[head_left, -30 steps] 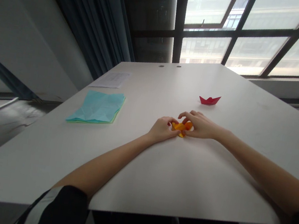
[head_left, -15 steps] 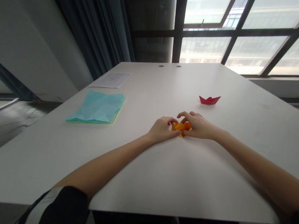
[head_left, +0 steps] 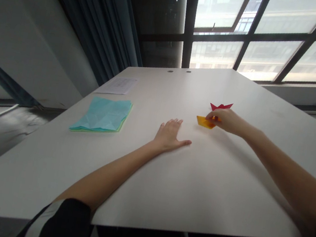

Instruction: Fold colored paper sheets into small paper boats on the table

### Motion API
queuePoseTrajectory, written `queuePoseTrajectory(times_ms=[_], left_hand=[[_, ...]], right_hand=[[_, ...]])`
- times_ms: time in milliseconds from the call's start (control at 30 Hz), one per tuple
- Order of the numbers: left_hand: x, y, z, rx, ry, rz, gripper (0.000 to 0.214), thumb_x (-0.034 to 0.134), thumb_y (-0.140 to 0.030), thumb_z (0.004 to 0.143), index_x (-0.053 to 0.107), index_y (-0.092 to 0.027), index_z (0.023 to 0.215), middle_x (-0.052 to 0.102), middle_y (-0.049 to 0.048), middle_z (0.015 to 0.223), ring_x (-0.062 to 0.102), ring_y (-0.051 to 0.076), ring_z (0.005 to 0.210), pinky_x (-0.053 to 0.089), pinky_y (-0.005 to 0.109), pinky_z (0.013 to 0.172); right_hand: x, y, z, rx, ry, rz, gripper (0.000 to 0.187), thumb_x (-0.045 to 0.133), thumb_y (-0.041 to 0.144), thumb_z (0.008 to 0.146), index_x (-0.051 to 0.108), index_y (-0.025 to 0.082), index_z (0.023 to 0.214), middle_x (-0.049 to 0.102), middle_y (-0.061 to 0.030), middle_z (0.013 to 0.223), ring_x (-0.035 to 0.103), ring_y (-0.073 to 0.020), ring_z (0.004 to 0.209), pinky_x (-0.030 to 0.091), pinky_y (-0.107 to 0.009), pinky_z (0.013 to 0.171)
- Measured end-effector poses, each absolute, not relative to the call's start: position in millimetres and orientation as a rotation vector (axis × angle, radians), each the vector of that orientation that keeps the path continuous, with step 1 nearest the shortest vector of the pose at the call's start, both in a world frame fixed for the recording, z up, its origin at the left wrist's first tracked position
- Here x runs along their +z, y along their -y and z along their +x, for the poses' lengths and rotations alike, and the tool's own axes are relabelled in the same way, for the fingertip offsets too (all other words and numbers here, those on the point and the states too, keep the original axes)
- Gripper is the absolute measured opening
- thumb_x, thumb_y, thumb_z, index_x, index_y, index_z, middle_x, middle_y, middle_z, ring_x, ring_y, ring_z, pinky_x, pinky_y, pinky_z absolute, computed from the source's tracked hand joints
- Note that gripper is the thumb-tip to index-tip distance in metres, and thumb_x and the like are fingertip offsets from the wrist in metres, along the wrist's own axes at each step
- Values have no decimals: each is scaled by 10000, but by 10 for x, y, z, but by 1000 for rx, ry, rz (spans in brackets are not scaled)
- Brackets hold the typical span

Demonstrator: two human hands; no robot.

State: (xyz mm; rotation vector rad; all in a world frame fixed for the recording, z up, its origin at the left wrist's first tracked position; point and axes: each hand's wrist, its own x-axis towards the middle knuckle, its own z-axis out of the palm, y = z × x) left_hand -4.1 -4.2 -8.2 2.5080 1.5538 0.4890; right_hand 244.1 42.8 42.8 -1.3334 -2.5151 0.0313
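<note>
My right hand is closed on a small folded orange paper piece, holding it just above the white table, close in front of a red paper boat. My left hand lies flat on the table with its fingers spread, holding nothing, a little left and nearer than the orange piece.
A stack of light blue and green paper sheets lies at the table's left side. A white printed sheet sits farther back near dark curtains. Windows run behind the table's far edge.
Both hands were pinching the orange paper at the table's middle. Now my right hand has carried it away toward the red boat, and my left hand has let go and spread flat.
</note>
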Motion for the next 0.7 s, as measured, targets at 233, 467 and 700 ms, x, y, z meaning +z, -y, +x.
queuePoseTrajectory(times_ms=[233, 467, 700], left_hand=[[-165, 34, -57, 127, -1632, 2521, 910, 242, -786, 694, 229, -207, 1396, 176, 122, 1475, 117, 321, 1351, 130, 543, 1050], [-159, 9, -40, 131, -1642, 2527, 913, 220, -789, 695, 226, -208, 1399, 174, 125, 1475, 120, 317, 1352, 126, 549, 1048], [-150, 27, -41, 131, -1644, 2520, 900, 241, -781, 699, 227, -214, 1398, 176, 121, 1475, 123, 320, 1351, 126, 541, 1052]], right_hand=[[224, -867, 3095, -229, 2409, -1606, 264, 437, 218, 764, 682, 207, 864, 683, -35, 872, 598, -176, 707, 455, -298, 679], [45, -1055, 3217, -264, 2379, -1703, 288, 437, 182, 747, 688, 215, 884, 684, -31, 869, 598, -167, 717, 455, -279, 655], [8, -1110, 3262, -199, 2307, -1737, 284, 450, 216, 735, 684, 219, 896, 679, -32, 902, 598, -174, 728, 458, -289, 665]])
